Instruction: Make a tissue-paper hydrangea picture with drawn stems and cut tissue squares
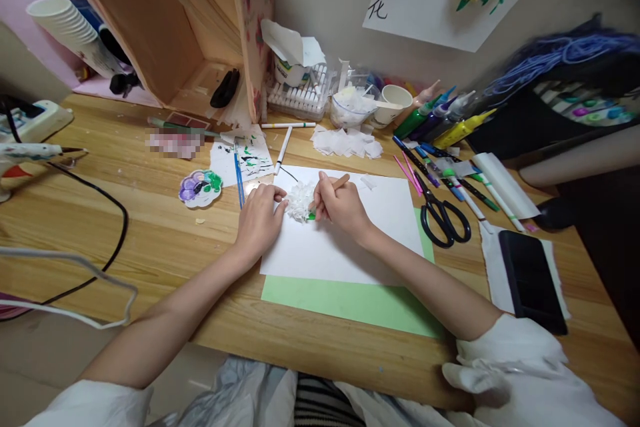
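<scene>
Right hand [340, 203] pinches a wooden stick [336, 191] at the white paper flower [301, 203]; left hand [261, 217] fingers bent, touching the flower's other side. Flower sits near the upper-left corner of the white sheet [350, 253], which overlaps a green sheet [350, 305] by the surface's [210, 320] front edge.

Black phone [533, 281], cup stack [70, 33]

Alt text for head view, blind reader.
The left hand rests beside a ruffled white paper cluster on a white rectangular sheet; the right hand holds a thin brown stick at it. Black-handled scissors and a black phone lie farther right.
</scene>
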The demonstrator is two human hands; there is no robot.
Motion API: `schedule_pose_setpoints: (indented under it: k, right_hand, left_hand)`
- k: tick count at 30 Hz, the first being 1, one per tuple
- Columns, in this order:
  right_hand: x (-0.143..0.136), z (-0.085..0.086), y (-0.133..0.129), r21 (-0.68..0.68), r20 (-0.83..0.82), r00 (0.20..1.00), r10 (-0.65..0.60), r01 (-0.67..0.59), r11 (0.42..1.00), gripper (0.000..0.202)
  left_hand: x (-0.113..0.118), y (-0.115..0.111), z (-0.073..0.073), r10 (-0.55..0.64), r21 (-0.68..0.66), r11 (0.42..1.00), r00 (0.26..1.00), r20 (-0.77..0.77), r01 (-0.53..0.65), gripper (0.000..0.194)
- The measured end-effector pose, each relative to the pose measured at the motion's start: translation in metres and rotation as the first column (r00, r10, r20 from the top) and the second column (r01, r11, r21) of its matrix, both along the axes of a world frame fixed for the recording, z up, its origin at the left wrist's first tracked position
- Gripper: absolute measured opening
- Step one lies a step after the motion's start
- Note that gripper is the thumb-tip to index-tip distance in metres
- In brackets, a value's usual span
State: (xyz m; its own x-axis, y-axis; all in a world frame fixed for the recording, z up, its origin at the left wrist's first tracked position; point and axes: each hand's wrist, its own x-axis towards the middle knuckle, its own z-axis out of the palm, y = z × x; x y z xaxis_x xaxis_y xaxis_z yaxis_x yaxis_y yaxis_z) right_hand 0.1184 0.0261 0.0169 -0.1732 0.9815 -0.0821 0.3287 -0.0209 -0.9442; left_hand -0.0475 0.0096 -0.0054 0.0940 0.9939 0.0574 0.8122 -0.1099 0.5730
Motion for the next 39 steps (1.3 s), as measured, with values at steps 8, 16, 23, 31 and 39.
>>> schedule_pose_setpoints:
  k: [8, 16, 23, 31, 39]
  right_hand:
    - [0.063, 0.010, -0.005, 0.349, 0.030, 0.967, -0.255, 0.229, 0.909, 0.038]
    - [0.109, -0.026, 0.007, 0.504, 0.435, 0.838, -0.330, 0.077, 0.860, 0.005]
    - [0.084, 0.000, -0.019, 0.267, 0.050, 0.992, -0.120, 0.103, 0.958, 0.015]
    - [0.051, -0.006, -0.046, 0.076, -0.189, 0.948, 0.257, -0.247, 0.966, 0.015]
    - [0.046, -0.019, -0.048, 0.169, 0.005, 0.967, 0.256, -0.253, 0.953, 0.006]
  left_hand:
    - [-0.002, 0.001, 0.003, 0.008, -0.034, 0.999, 1.000, 0.016, -0.007, 0.012]
    - [-0.003, 0.004, 0.002, 0.018, -0.044, 0.999, 0.999, 0.038, -0.016, 0.018]
    - [0.001, -0.005, 0.023, -0.047, 0.155, 0.988, 0.989, 0.144, 0.025, 0.024]
    - [0.018, -0.031, 0.033, -0.313, -0.137, 0.921, 0.901, 0.300, 0.365, 0.027]
    - [0.014, -0.030, 0.016, -0.193, -0.289, 0.928, 0.966, 0.171, 0.236, 0.018]
